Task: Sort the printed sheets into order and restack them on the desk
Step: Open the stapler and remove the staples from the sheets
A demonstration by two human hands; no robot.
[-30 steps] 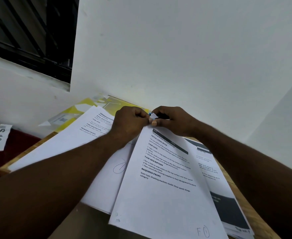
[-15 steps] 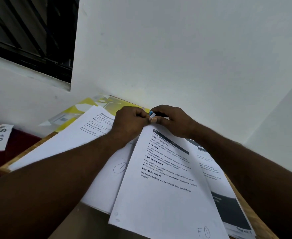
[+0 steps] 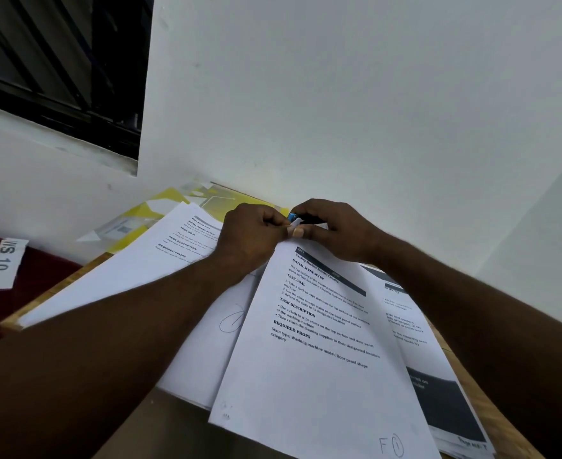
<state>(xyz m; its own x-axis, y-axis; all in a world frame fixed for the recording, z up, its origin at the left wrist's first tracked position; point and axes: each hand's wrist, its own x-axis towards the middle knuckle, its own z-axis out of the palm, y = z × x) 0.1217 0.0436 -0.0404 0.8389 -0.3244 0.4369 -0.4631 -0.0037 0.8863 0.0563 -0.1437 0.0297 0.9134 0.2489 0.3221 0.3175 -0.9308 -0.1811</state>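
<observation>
The top sheet (image 3: 316, 359) lies on the bench (image 3: 54, 293), with other sheets spread out under it. "F 1" is written at its near corner. Both hands meet at its far corner. The left hand (image 3: 250, 236) has its fingers (image 3: 273, 220) curled tight and pinches that corner. The right hand (image 3: 336, 233) curls round a small blue thing (image 3: 292, 216) just there; I cannot tell what it is. More sheets lie in a left pile (image 3: 134, 276), over a yellow folder (image 3: 160, 207). Paper is light, thin and bendy. It can crease or tear, and sheets slide on each other. I think it is best to hold it softly by a corner or edge and lift slowly.
</observation>
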